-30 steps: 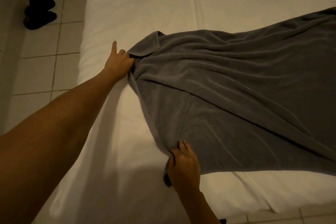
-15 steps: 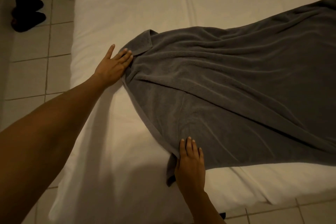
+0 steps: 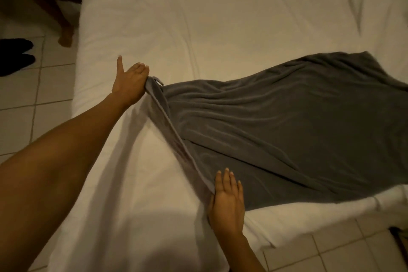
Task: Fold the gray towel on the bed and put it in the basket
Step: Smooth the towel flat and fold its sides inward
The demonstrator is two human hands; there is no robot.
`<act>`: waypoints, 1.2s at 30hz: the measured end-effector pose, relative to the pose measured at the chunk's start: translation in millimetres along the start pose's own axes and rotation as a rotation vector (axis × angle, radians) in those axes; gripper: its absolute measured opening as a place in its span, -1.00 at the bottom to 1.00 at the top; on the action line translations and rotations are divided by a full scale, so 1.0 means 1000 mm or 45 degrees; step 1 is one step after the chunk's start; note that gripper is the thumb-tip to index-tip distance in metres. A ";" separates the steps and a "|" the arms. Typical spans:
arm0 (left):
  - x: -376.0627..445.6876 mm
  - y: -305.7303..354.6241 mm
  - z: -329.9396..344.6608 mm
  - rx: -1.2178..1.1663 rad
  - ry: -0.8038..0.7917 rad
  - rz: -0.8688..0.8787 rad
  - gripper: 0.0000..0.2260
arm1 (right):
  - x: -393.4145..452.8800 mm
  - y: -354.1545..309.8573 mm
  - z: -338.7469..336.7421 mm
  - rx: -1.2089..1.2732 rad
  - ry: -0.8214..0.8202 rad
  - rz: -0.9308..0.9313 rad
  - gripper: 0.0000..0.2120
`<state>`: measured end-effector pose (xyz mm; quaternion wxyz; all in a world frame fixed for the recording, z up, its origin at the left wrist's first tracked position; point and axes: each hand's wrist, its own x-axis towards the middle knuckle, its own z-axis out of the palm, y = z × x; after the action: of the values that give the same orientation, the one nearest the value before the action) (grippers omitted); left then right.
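Note:
The gray towel (image 3: 287,130) lies spread and wrinkled on the white bed (image 3: 198,17), reaching from the middle to the right edge of the view. My left hand (image 3: 130,81) grips the towel's far left corner, bunched under the curled fingers, with the index finger sticking out. My right hand (image 3: 227,201) lies flat on the near left corner, fingers straight; its thumb is hidden. The towel's left edge runs taut and slightly raised between my two hands. No basket is in view.
Tiled floor (image 3: 33,95) borders the bed on the left and at the lower right. A pair of black shoes (image 3: 15,55) sits on the floor at the left. Another person's bare leg and foot (image 3: 65,35) stand beside the bed's far left corner.
My left hand went from lying flat at the far corner to gripping it, bunching the cloth. The towel's left edge is now stretched between both hands. My right hand stays flat.

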<state>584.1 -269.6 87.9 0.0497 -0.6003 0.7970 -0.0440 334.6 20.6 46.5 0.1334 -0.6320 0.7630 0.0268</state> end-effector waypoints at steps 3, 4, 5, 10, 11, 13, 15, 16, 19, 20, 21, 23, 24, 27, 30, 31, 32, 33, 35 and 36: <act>0.006 0.024 -0.029 -0.035 -0.035 0.002 -0.55 | 0.001 0.014 -0.038 0.097 0.031 0.031 -0.41; 0.008 0.034 -0.037 -0.031 -0.061 0.021 -0.52 | 0.001 0.021 -0.051 0.127 0.030 0.044 -0.40; 0.009 0.044 -0.047 -0.023 -0.085 0.038 -0.49 | 0.002 0.028 -0.063 0.136 0.038 0.056 -0.39; 0.025 0.096 -0.093 -0.015 -0.132 0.067 -0.51 | 0.014 0.079 -0.111 0.102 0.125 0.118 -0.48; 0.030 0.106 -0.101 -0.011 -0.117 0.066 -0.61 | 0.017 0.090 -0.121 0.109 0.146 0.118 -0.50; 0.042 0.127 -0.118 0.041 -0.102 0.060 -0.74 | 0.023 0.111 -0.136 0.144 0.150 0.131 -0.53; 0.057 0.152 -0.133 0.116 -0.068 0.090 -0.75 | 0.027 0.133 -0.145 0.156 0.191 0.162 -0.56; 0.065 0.166 -0.140 0.160 -0.047 0.114 -0.74 | 0.028 0.144 -0.147 0.159 0.222 0.191 -0.58; 0.089 0.216 -0.159 0.194 -0.030 0.162 -0.70 | 0.031 0.178 -0.155 0.193 0.230 0.240 -0.56; 0.098 0.233 -0.164 0.194 -0.030 0.171 -0.69 | 0.032 0.192 -0.157 0.194 0.197 0.228 -0.55; 0.106 0.252 -0.168 0.203 -0.032 0.178 -0.67 | 0.034 0.206 -0.159 0.201 0.143 0.212 -0.53; 0.123 0.287 -0.173 0.217 -0.031 0.182 -0.66 | 0.040 0.238 -0.165 0.219 0.110 0.190 -0.48; 0.131 0.304 -0.176 0.211 -0.030 0.175 -0.66 | 0.044 0.256 -0.169 0.207 0.113 0.184 -0.46; 0.156 0.356 -0.187 0.191 -0.020 0.138 -0.69 | 0.055 0.308 -0.177 0.178 0.109 0.176 -0.48; 0.179 0.405 -0.201 0.166 -0.001 0.103 -0.70 | 0.066 0.359 -0.186 0.162 0.140 0.195 -0.53; 0.185 0.422 -0.205 0.146 0.001 0.092 -0.71 | 0.069 0.375 -0.189 0.180 0.137 0.199 -0.56; 0.192 0.438 -0.209 0.125 0.003 0.087 -0.71 | 0.072 0.389 -0.193 0.205 0.127 0.205 -0.56; 0.198 0.453 -0.212 0.110 0.007 0.090 -0.71 | 0.075 0.403 -0.196 0.224 0.117 0.214 -0.55; 0.211 0.484 -0.216 0.101 0.017 0.116 -0.67 | 0.082 0.430 -0.203 0.224 0.127 0.242 -0.56; 0.217 0.499 -0.217 0.099 0.019 0.134 -0.65 | 0.086 0.444 -0.206 0.219 0.148 0.259 -0.56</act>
<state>20.8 -338.8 232.5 0.0692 -0.5547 0.8256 -0.0768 -145.6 -16.4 167.3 0.1394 -0.5380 0.8291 -0.0618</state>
